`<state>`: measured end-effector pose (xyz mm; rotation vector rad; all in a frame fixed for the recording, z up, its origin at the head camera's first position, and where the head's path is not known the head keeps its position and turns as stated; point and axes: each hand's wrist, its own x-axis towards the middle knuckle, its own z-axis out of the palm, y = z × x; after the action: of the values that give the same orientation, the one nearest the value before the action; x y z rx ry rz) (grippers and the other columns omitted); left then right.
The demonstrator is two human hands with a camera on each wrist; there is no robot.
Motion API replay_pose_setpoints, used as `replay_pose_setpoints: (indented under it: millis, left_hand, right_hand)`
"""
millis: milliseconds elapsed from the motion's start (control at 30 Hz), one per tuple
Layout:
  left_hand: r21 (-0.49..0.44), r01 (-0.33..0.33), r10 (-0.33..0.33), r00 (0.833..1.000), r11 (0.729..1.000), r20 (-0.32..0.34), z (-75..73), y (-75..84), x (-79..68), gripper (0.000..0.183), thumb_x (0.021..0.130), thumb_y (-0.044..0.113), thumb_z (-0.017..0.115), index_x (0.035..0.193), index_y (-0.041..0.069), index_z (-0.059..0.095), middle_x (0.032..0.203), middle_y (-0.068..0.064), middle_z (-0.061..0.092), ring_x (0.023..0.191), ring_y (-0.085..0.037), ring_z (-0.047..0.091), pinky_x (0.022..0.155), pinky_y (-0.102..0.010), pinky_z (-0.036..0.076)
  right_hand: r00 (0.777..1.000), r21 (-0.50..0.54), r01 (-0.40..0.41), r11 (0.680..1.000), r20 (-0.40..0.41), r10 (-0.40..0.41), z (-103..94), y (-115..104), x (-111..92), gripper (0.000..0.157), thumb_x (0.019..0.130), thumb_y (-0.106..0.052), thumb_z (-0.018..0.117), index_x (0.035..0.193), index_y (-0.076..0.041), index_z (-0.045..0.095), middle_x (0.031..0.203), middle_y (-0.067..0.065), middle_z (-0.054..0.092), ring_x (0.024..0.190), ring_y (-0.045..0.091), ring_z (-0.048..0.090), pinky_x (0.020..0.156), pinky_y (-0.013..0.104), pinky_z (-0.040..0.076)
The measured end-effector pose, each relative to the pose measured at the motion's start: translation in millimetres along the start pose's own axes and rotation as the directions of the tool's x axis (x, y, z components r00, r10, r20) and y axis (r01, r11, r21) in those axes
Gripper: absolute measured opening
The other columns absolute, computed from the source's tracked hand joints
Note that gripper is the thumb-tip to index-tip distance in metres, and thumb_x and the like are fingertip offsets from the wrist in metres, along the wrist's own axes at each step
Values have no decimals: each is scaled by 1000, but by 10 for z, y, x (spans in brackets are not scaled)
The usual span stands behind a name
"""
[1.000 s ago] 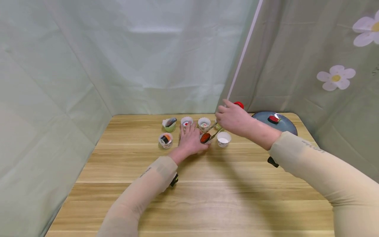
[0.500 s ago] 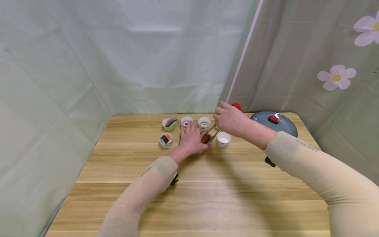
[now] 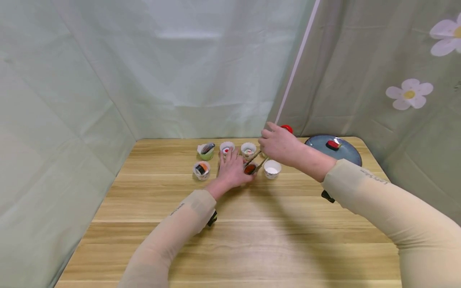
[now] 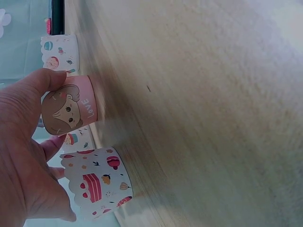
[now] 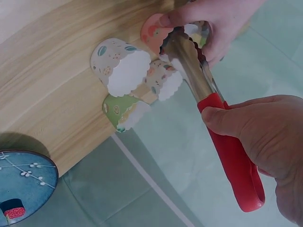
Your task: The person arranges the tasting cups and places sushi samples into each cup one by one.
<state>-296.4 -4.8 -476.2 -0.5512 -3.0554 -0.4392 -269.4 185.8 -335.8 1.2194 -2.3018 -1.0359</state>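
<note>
My left hand [image 3: 232,171] grips a pink paper cup [image 4: 71,109] printed with a cartoon girl, thumb on one side and fingers on the other; it stands on the table. In the head view, a toy sushi [image 3: 249,169] with orange-red roe shows at that cup's mouth. My right hand [image 5: 270,137] holds metal tongs [image 5: 232,161] by their red handle. The tong tips reach down into the pink cup, on either side of the sushi. Whether they touch it I cannot tell.
Around the pink cup stand a bare white cup [image 3: 272,169], a cup [image 3: 201,173] with black-and-orange sushi, a green cup [image 3: 207,157] and two back cups [image 3: 227,146]. A blue plate [image 3: 317,149] at the right bears a red-topped sushi [image 3: 333,145].
My right hand has shifted slightly left with the tongs, and their tips sit a little further into the pink cup. The left hand has stayed in place on the cup.
</note>
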Motion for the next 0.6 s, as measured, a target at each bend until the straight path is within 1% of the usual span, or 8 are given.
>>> replay_pose_setpoints:
  millis: [133,367,500,600]
  left_hand:
    - [-9,-2,2,1000,1000,1,-1,-1,-2,61,81,64,76,115,15,63,165,-15,27,156,-36,7,121,-59,-8]
    - [-27,-5,5,1000,1000,4,-6,-22,1,63,81,64,75,117,14,64,165,-15,26,156,-36,6,121,-59,-9]
    - [-10,-9,9,1000,1000,6,-12,-31,0,63,81,66,74,117,14,63,166,-15,26,156,-36,6,121,-60,-8]
    - [4,-12,12,1000,1000,9,-17,-34,-6,64,81,66,74,118,14,63,166,-15,25,156,-36,7,121,-61,-6]
  right_hand:
    - [1000,5,-10,1000,-17,10,-25,28,-49,14,92,-9,75,102,-17,80,105,1,69,109,27,57,112,50,38]
    - [999,14,-48,999,9,48,-64,136,-152,15,91,-9,76,104,-17,79,107,2,69,113,29,58,115,51,35]
    - [998,26,-65,998,-11,65,-53,180,-225,16,91,-8,77,104,-16,79,106,2,69,111,29,58,114,51,36]
    - [996,52,-80,995,-33,81,-34,209,-286,17,89,-4,77,103,-14,79,103,2,68,107,29,59,112,50,37]
